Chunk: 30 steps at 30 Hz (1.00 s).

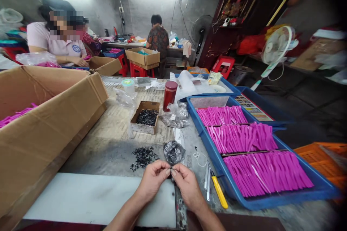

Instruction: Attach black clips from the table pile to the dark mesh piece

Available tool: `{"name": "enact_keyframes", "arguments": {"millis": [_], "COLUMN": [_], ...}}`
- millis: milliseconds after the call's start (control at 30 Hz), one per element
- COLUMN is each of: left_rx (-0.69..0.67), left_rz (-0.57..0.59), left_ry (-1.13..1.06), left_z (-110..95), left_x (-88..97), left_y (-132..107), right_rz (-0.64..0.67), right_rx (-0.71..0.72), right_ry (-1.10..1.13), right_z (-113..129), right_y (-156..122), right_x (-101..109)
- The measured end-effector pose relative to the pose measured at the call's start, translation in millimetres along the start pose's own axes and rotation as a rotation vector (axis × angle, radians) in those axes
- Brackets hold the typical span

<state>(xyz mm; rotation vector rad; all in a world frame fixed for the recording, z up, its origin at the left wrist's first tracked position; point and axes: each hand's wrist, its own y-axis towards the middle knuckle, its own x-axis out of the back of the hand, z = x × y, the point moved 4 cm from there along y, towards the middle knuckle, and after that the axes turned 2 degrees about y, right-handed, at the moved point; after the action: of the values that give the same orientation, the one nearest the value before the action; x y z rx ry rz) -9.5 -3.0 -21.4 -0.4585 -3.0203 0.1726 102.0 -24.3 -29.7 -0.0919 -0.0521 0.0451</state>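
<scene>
Worktable: grey, worn top (108, 133), running forward from you, with bare room left of the black pile.
Carton: tall brown cardboard box (54, 130) walls off your far left.
Tray: blue plastic tray (260, 203) of magenta strips bounds your right.
Mat: flat whitish sheet (94, 196); your hands meet above its far right corner.
Hands: your left hand (153, 180) and right hand (187, 184) pinch narrowly, fingertips together.
Pile: loose small black parts (142, 157), ahead and left of the pinch, nearer your left hand.
Bag: crumpled black plastic bag (174, 151), straight ahead, just beyond your fingertips.
Tool: yellow-handled tool (219, 191), lying beside the tray, right of your right hand.
Piece: tiny dark piece (170, 168) between both pinches; its long axis is too hidden to tell.
</scene>
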Motion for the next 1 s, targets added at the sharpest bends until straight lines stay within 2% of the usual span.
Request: {"name": "enact_keyframes", "arguments": {"millis": [167,367,533,700,1000], "left_rx": [-0.178,-0.143,-0.111,-0.15,-0.142], "left_rz": [-0.039,-0.08,-0.099,-0.081,-0.071], "left_ry": [0.268,0.175,0.109,0.162,0.203], "left_z": [-12.1,-2.3,7.7,8.8,3.5], "left_x": [4.0,10.1,12.9,12.2,11.4], "left_y": [-1.9,1.5,3.8,2.2,1.4], "right_rz": [0.002,-0.108,-0.015,0.087,0.16], "right_rx": [-0.002,0.087,0.193,0.135,0.16], "right_ry": [-0.103,-0.432,-0.885,-1.254,-1.336], "right_z": [4.4,19.6,23.5,20.1,22.3], "right_y": [3.2,25.5,42.1,50.1,50.5], "right_x": [3.5,24.5,16.2,3.2,0.0]}}
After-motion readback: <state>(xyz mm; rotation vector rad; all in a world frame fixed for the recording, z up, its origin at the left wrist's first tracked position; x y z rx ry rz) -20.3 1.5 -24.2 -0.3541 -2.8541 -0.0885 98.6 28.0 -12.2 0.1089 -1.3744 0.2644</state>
